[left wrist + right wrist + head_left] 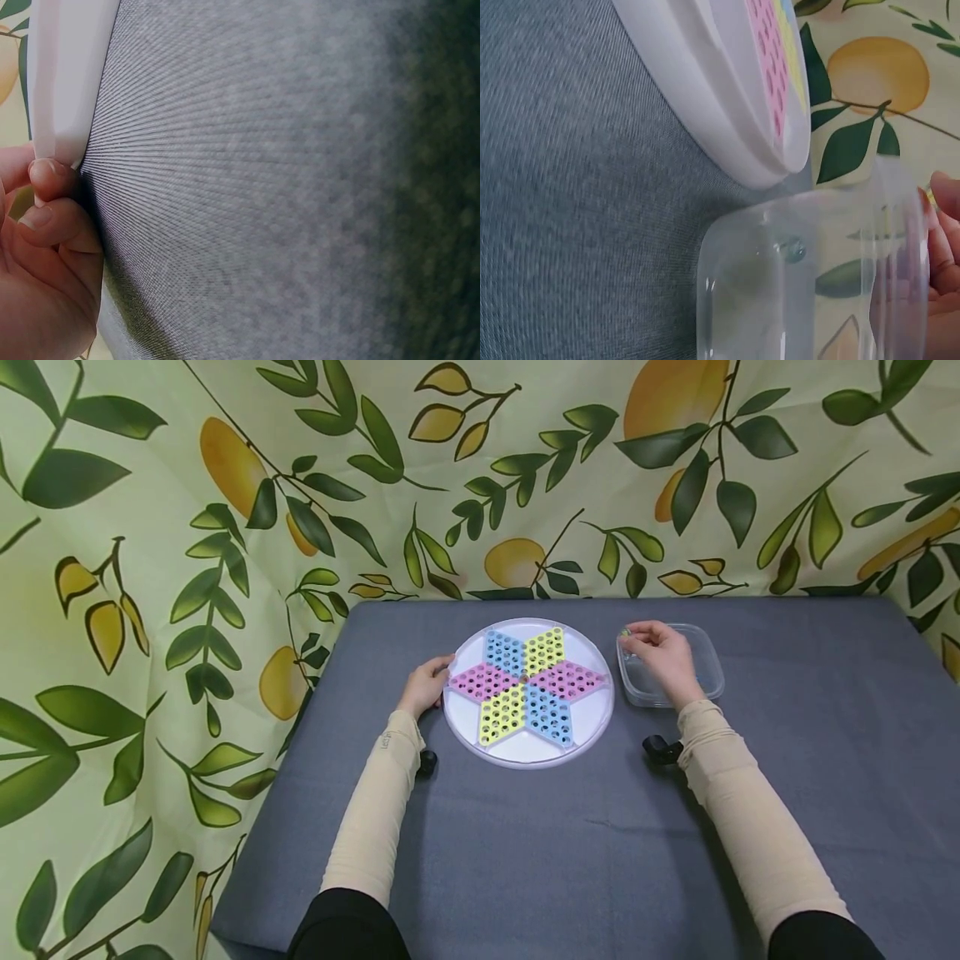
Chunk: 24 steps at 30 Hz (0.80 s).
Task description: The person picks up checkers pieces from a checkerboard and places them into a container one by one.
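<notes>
A round white Chinese checkers board (pixel 465 727) with a star of blue, yellow and pink hole fields lies on the table. My left hand (pixel 426 683) grips its left rim, and in the left wrist view the fingertips (pixel 54 178) pinch the white edge. Over the clear plastic container (pixel 708 664), my right hand (pixel 663 656) pinches a small marble (pixel 625 632) between thumb and fingers. Glass swirled with colour shows between those fingers in the right wrist view. Another marble (pixel 792 249), greenish, lies in the container, seen through its wall.
A grey-blue cloth (pixel 525 852) covers the table. Behind and to the left hangs a curtain (pixel 465 493) printed with leaves and fruit. The container stands just right of the board. Dark wrist-camera mounts (pixel 662 750) sit below both wrists.
</notes>
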### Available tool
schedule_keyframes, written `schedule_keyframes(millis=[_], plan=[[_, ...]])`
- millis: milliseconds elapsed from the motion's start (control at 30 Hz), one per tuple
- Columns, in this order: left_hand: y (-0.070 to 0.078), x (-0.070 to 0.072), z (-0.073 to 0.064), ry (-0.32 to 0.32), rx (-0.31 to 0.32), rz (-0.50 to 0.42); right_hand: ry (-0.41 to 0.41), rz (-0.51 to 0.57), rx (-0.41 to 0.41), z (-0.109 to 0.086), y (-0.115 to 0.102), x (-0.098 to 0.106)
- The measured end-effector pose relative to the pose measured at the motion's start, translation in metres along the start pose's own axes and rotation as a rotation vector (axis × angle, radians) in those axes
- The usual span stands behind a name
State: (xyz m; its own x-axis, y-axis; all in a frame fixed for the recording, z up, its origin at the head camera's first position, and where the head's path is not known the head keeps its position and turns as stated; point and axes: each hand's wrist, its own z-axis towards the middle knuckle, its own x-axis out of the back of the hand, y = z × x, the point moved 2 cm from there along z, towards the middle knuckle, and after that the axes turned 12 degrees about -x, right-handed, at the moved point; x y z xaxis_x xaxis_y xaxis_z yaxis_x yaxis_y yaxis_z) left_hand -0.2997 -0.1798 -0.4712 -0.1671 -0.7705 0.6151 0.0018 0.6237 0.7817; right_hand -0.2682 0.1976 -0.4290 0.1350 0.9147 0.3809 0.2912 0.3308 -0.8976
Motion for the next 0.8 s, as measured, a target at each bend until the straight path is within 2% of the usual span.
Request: schedule_keyframes(millis=[300, 533, 800], plan=[[0.002, 0.000, 0.000, 0.000, 0.007, -0.002, 0.003, -0.079, -0.030, 0.008, 0.008, 0.005], [0.002, 0.000, 0.000, -0.002, 0.015, 0.007, 0.021, -0.216, -0.009, 0.012, 0.011, 0.007], [0.003, 0.000, -0.001, 0.002, 0.004, 0.009, -0.014, -0.282, -0.002, 0.014, 0.012, 0.005]])
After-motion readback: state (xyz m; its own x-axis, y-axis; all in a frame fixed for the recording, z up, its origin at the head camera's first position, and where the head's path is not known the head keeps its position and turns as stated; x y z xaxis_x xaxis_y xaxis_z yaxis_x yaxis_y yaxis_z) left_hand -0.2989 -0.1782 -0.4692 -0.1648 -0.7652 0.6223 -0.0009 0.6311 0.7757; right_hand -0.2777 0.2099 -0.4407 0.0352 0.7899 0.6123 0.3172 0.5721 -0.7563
